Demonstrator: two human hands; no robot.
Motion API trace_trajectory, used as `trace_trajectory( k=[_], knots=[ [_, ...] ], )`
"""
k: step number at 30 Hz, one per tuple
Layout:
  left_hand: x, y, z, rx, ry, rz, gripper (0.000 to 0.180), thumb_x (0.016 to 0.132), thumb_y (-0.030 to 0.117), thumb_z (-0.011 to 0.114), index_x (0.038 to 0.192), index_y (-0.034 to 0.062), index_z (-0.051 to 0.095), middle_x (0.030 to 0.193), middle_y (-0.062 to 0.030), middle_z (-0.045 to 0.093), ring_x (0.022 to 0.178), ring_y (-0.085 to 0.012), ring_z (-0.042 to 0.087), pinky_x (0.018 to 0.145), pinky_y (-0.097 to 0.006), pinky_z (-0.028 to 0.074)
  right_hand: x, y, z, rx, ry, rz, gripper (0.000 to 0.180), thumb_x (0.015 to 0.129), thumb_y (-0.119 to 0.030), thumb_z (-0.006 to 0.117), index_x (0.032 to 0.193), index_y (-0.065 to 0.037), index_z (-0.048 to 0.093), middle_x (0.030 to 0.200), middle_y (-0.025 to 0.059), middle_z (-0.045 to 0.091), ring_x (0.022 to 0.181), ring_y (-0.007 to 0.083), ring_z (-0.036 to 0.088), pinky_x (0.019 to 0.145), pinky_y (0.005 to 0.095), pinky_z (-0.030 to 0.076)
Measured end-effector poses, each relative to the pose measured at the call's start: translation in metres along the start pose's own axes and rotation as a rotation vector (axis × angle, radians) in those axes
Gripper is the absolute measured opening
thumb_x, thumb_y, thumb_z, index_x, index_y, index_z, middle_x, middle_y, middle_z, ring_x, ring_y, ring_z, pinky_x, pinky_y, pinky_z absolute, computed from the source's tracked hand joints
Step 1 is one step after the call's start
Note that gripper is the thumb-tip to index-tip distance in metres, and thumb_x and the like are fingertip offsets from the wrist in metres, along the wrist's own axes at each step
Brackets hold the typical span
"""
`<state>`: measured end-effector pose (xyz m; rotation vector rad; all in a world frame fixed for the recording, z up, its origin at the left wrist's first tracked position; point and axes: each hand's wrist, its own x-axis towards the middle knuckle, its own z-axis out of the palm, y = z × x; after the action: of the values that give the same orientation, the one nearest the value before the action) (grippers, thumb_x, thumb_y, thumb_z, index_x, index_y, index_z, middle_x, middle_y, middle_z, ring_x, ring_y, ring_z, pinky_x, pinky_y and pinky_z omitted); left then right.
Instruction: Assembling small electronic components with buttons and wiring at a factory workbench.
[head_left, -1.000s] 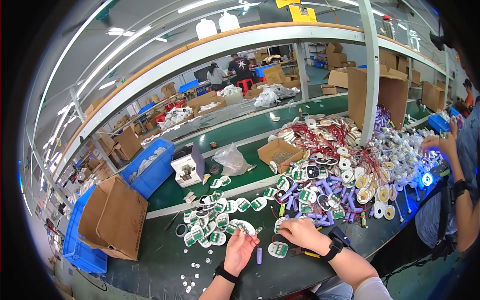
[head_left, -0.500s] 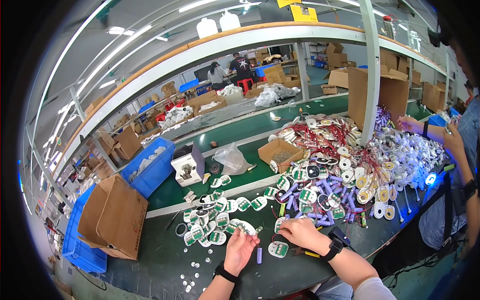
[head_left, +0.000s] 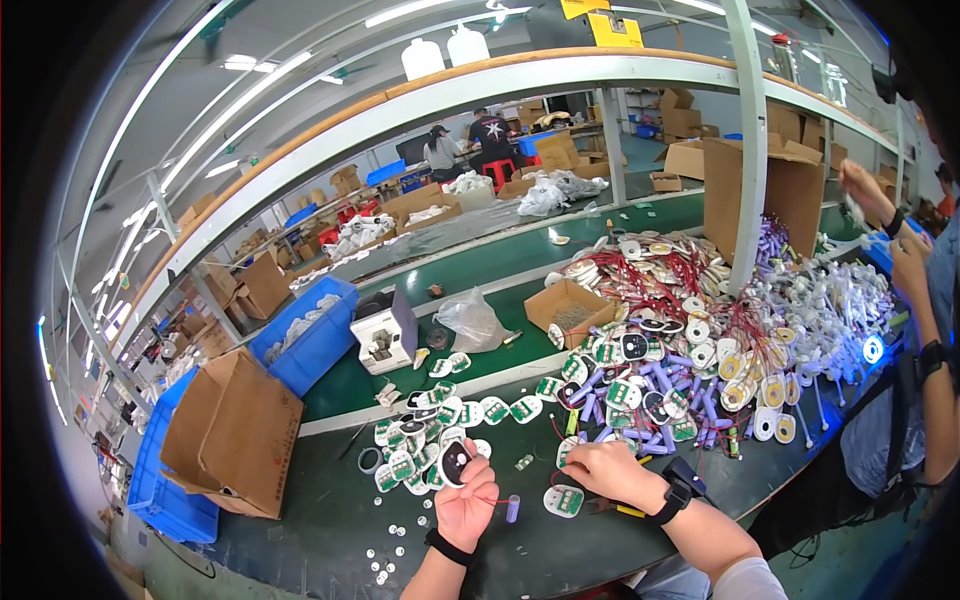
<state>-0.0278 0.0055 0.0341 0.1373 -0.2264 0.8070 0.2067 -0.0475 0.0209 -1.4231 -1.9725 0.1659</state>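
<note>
My left hand (head_left: 463, 510) grips a white oval cover (head_left: 454, 463) whose dark round middle faces up. A purple battery cell (head_left: 513, 509) is at the end of a red wire running from that hand. Closed fingertips of my right hand (head_left: 608, 470) meet beside a white plate with a green circuit board (head_left: 566, 452); what they pinch, if anything, is hidden. Just below lies another white plate with a green board (head_left: 563, 501). Beyond my left hand spreads a heap of such board plates (head_left: 403, 462).
Purple cells (head_left: 660, 380), wired white discs (head_left: 640, 265) and clear plastic parts (head_left: 830, 310) pile up at right. Pliers (head_left: 628, 509) lie by my right wrist. A cardboard box (head_left: 235, 430) and blue bins (head_left: 310, 345) stand left. A co-worker's arm (head_left: 915, 285) reaches in at right.
My left hand has turned the cover so its dark face shows, and the wired cell has shifted slightly. My right hand stays almost in place. The co-worker's hand has risen.
</note>
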Motion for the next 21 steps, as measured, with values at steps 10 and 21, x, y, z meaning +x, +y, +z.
trace_trajectory(
  k=[10, 21],
  knots=[
    [-0.005, 0.001, 0.009, -0.146, -0.071, -0.062, 0.038, 0.084, -0.001, 0.047, 0.122, 0.0031, 0.049, 0.073, -0.0007, 0.041, 0.060, -0.0107, 0.042, 0.061, -0.024, 0.035, 0.000, 0.003, 0.006, -0.010, 0.001, -0.008, 0.017, 0.077, -0.023, 0.064, 0.074, -0.006, 0.064, 0.069, 0.0106, 0.063, 0.063, 0.0283, 0.062, 0.055, 0.0390, 0.049],
    [0.000, -0.001, 0.004, 0.071, -0.100, -0.072, 0.037, 0.087, 0.011, 0.052, 0.123, 0.0046, 0.046, 0.073, -0.0002, 0.041, 0.056, -0.0091, 0.040, 0.058, -0.025, 0.031, -0.005, 0.007, -0.006, -0.108, -0.229, 0.006, 0.027, 0.076, -0.034, 0.065, 0.075, -0.007, 0.064, 0.066, 0.0095, 0.062, 0.061, 0.0287, 0.062, 0.055, 0.0390, 0.047]
  ],
)
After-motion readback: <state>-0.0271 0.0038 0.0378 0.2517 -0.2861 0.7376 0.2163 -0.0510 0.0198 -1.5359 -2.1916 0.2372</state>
